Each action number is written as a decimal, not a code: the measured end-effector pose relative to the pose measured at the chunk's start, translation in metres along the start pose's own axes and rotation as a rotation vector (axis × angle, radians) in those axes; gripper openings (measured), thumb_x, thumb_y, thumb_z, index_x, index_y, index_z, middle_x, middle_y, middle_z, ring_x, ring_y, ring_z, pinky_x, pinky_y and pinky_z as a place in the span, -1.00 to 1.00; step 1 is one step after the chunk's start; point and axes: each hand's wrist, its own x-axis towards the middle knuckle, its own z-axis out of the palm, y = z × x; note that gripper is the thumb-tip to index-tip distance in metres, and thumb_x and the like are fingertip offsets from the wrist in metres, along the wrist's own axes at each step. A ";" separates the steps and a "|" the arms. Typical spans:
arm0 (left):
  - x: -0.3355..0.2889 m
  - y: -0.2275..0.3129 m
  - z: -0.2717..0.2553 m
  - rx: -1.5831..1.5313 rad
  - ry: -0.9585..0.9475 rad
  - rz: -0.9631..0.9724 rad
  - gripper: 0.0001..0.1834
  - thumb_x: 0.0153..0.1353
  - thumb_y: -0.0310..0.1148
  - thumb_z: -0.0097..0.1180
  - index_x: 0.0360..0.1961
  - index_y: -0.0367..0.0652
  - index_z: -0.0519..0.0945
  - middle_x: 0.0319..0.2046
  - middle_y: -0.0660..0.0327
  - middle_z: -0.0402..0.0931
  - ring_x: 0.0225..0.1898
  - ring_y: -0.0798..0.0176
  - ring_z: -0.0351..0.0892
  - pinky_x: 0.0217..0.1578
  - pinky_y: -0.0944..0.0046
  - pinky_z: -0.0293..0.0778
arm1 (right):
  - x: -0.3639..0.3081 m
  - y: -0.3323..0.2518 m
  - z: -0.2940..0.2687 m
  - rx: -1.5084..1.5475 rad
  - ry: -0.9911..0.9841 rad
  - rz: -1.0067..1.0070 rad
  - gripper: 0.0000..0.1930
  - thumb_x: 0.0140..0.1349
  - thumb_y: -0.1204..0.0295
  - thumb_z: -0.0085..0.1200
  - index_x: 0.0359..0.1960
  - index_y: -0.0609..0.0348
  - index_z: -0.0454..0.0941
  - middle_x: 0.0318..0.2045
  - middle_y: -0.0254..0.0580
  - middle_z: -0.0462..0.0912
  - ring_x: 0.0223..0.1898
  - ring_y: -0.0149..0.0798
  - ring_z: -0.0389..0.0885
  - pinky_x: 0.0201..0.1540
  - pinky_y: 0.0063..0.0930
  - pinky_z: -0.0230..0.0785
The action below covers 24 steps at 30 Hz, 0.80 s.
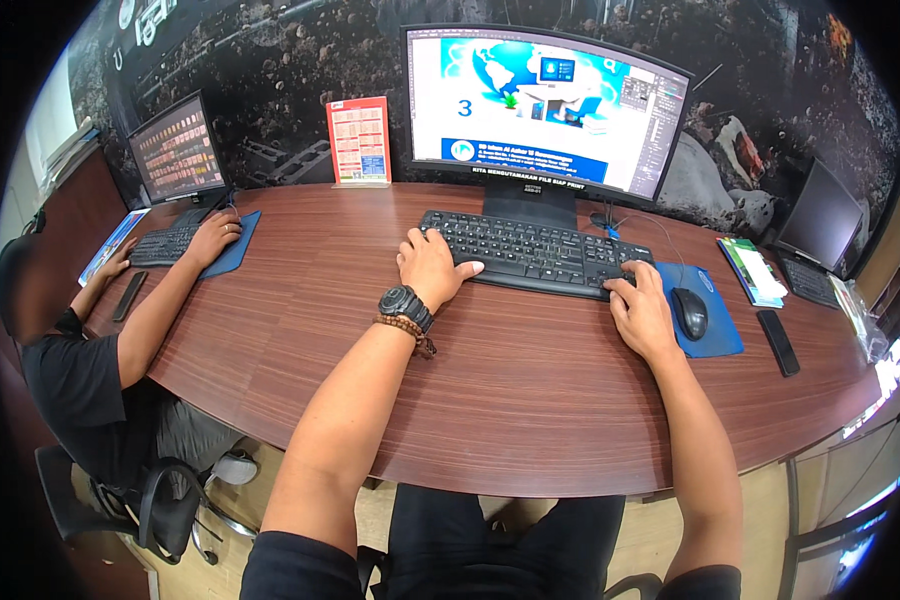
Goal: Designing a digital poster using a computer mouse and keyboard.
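Observation:
My left hand (430,268) rests on the left end of a black keyboard (530,250); its fingers are apart and its thumb lies along the front edge. On that wrist sit a black watch (406,305) and a brown bead bracelet (402,326). At the keyboard's right end, my right hand (640,312) touches the number keys with bent, parted fingers and holds nothing. Just right of it, a black mouse (689,313) lies on a blue mouse pad (722,325). Behind the keyboard stands a monitor (545,110) showing a blue and white graphic layout.
A co-worker (80,375) sits at the left, hands on another keyboard (163,247) before a smaller monitor (178,150). A red calendar (359,140) stands at the back of the brown table (530,400). At the right lie a phone (778,342), booklets (752,272) and a dark-screened monitor (821,212).

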 end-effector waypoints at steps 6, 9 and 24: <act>0.000 -0.002 0.001 -0.005 0.015 0.042 -0.05 0.05 0.19 0.39 0.08 -0.53 0.38 0.06 -0.27 0.33 0.06 -0.31 0.42 0.09 -0.12 0.44 | -0.003 0.002 0.002 -0.007 -0.016 0.028 -0.79 0.22 0.45 0.10 -0.15 0.11 0.71 0.09 0.04 0.49 0.22 0.10 0.37 0.29 -0.11 0.26; 0.000 -0.003 0.001 0.005 0.015 0.041 -0.05 0.05 0.19 0.39 0.08 -0.53 0.38 0.06 -0.27 0.33 0.06 -0.31 0.42 0.08 -0.12 0.45 | -0.003 0.001 0.002 -0.004 -0.040 0.049 -0.78 0.24 0.43 0.09 -0.14 0.08 0.72 0.12 0.04 0.49 0.25 0.10 0.33 0.32 -0.10 0.23; 0.001 0.002 -0.003 0.008 -0.019 0.015 -0.05 0.04 0.20 0.39 0.09 -0.51 0.40 0.11 -0.27 0.32 0.10 -0.28 0.41 0.11 -0.12 0.42 | -0.002 0.007 -0.005 -0.011 0.038 0.145 -0.80 0.20 0.46 0.09 -0.20 0.14 0.71 0.05 0.02 0.51 0.16 0.08 0.42 0.22 -0.12 0.33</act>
